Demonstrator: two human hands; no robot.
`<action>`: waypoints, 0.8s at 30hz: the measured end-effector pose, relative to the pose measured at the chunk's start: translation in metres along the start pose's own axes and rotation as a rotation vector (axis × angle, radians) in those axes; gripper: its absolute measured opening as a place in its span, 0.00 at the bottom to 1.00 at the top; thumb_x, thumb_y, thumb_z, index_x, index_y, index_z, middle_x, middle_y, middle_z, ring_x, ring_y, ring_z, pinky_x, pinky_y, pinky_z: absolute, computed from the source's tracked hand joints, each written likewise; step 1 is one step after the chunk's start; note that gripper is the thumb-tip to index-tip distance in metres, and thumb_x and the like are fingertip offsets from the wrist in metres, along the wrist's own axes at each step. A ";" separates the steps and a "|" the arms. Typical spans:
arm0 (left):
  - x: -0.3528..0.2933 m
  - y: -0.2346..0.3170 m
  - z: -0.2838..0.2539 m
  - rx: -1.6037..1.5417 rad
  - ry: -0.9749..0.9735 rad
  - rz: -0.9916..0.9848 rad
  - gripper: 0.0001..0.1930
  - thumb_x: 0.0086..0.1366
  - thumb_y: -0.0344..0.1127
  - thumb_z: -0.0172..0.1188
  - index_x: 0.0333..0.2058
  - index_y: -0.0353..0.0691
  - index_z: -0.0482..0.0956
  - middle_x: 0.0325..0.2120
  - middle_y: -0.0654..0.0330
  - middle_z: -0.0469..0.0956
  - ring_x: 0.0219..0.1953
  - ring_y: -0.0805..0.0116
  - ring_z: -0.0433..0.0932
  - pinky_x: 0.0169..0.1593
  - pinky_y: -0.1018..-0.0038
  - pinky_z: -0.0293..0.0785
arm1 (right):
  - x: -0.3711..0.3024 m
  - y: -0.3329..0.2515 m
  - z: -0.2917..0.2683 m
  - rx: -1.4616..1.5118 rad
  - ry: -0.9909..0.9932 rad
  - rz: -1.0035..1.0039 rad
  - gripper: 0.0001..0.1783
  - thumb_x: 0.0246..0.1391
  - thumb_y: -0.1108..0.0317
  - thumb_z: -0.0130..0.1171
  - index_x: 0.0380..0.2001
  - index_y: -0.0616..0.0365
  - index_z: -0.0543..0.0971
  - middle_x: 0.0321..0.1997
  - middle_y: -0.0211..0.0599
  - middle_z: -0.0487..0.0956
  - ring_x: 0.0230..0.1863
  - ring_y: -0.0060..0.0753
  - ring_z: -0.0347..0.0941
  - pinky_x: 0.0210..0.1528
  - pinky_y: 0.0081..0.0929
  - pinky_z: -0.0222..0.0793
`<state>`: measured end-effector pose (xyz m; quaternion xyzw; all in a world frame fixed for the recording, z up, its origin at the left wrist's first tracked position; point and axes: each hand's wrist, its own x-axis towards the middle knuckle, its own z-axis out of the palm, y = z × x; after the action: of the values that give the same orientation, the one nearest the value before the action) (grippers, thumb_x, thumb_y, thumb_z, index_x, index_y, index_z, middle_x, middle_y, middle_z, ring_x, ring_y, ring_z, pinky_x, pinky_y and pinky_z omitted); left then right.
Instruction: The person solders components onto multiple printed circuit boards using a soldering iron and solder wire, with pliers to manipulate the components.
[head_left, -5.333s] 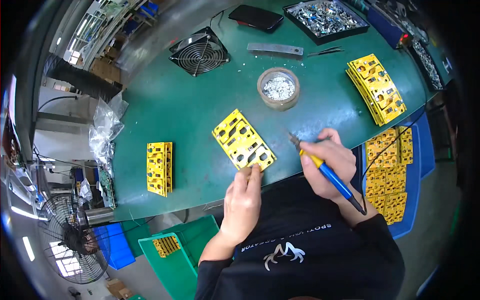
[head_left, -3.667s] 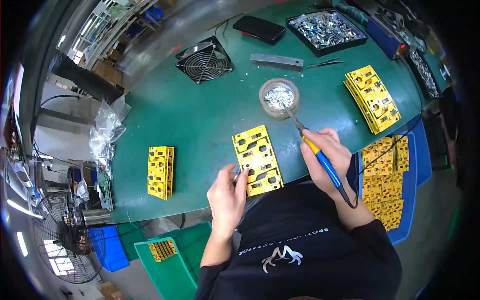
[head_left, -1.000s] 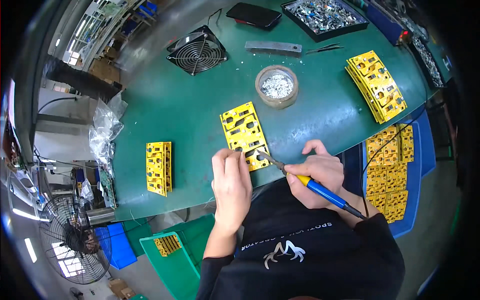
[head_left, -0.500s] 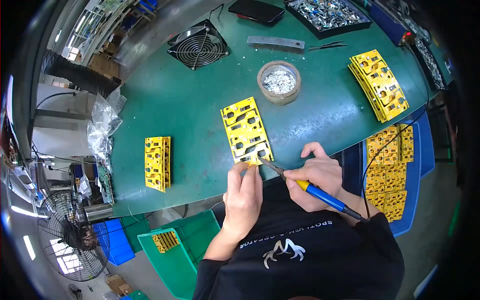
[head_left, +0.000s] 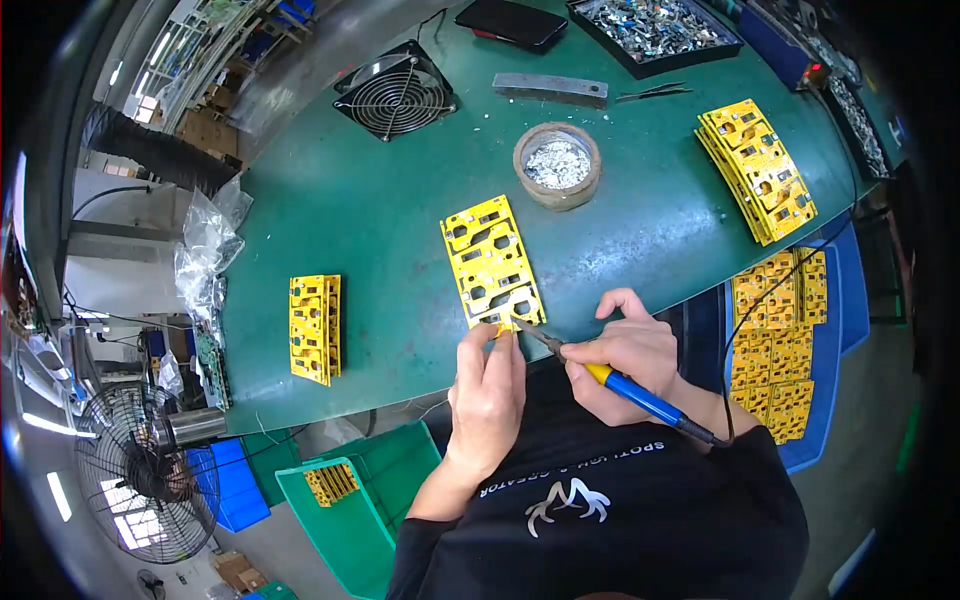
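We are working at a green bench [head_left: 370, 210], where a yellow board [head_left: 490, 255] with many cut-outs is lying in front of us, its near end close to the bench's near edge. Our left hand [head_left: 487, 405] is touching that near end with its fingertips drawn close together; whether they are pinching the board or only pressing on it, we cannot tell. Our right hand [head_left: 628, 362] is grasping a soldering iron [head_left: 648, 400], its fingers closing around the yellow and blue handle. The iron's metal tip is pointing left at the board's near end, just beside our left fingertips; we cannot tell whether it is touching.

Beyond the board, a round brown pot [head_left: 557, 200] is holding whitish bits. Farther off, a grey bar [head_left: 550, 90] and a pair of tweezers [head_left: 655, 93] are lying near each other, while a black fan [head_left: 395, 97] is sitting to their left. A stack of yellow boards [head_left: 758, 170] is resting well to our right, and a smaller yellow stack [head_left: 312, 330] is standing to our left. Below the bench's right side, a blue bin [head_left: 838, 370] is holding more such boards.
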<state>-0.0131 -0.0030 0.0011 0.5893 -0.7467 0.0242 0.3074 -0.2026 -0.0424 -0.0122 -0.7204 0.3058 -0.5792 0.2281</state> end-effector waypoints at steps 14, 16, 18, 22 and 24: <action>0.005 -0.019 -0.012 -0.009 -0.172 0.049 0.22 0.59 0.18 0.65 0.53 0.34 0.83 0.45 0.53 0.79 0.34 0.55 0.84 0.35 0.62 0.82 | -0.002 -0.005 -0.004 -0.004 -0.036 -0.019 0.14 0.36 0.80 0.71 0.32 0.57 0.86 0.18 0.28 0.78 0.17 0.30 0.74 0.42 0.37 0.73; 0.005 -0.017 -0.017 -0.041 -0.235 0.032 0.27 0.55 0.14 0.62 0.56 0.32 0.81 0.47 0.50 0.78 0.39 0.49 0.84 0.40 0.60 0.84 | -0.002 -0.005 -0.003 -0.006 -0.034 -0.024 0.14 0.36 0.80 0.71 0.32 0.57 0.86 0.18 0.28 0.77 0.17 0.30 0.73 0.42 0.37 0.73; 0.006 -0.017 -0.018 -0.020 -0.261 0.032 0.28 0.54 0.13 0.62 0.57 0.30 0.80 0.47 0.50 0.77 0.40 0.49 0.84 0.42 0.60 0.83 | -0.003 -0.005 -0.001 -0.009 -0.031 -0.029 0.15 0.36 0.80 0.71 0.32 0.56 0.86 0.17 0.28 0.77 0.17 0.30 0.73 0.42 0.37 0.73; 0.007 -0.017 -0.017 -0.004 -0.262 0.066 0.28 0.54 0.14 0.62 0.57 0.29 0.80 0.47 0.49 0.77 0.41 0.49 0.83 0.43 0.60 0.83 | -0.004 -0.004 0.000 -0.015 -0.004 -0.024 0.15 0.36 0.80 0.71 0.32 0.56 0.86 0.18 0.27 0.77 0.16 0.30 0.73 0.41 0.37 0.73; 0.007 -0.017 -0.019 0.002 -0.272 0.072 0.28 0.54 0.14 0.61 0.57 0.28 0.79 0.46 0.49 0.77 0.40 0.50 0.83 0.43 0.61 0.83 | -0.003 -0.004 -0.002 -0.018 0.000 -0.024 0.14 0.36 0.80 0.70 0.32 0.56 0.86 0.18 0.27 0.78 0.16 0.29 0.73 0.41 0.37 0.74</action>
<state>0.0091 -0.0071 0.0144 0.5602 -0.8022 -0.0442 0.2019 -0.2041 -0.0377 -0.0110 -0.7261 0.3022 -0.5791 0.2147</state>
